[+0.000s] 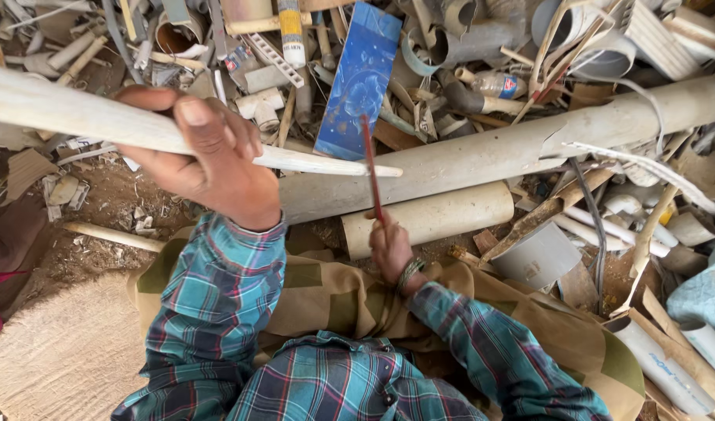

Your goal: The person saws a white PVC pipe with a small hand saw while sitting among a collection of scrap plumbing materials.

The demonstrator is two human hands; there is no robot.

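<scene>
Soft, even daylight filled the scene, bright without glare. Shadows were faint, pooling only under the left hand point(205, 160) and between the scraps beyond it. Focus was sharp around the right hand point(390, 248); the frame edges bowed slightly with wide-angle distortion.

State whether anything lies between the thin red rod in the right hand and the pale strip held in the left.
Nothing visible does. The red rod rises from the right hand and its tip sits just below the pale strip in the left hand.
</scene>
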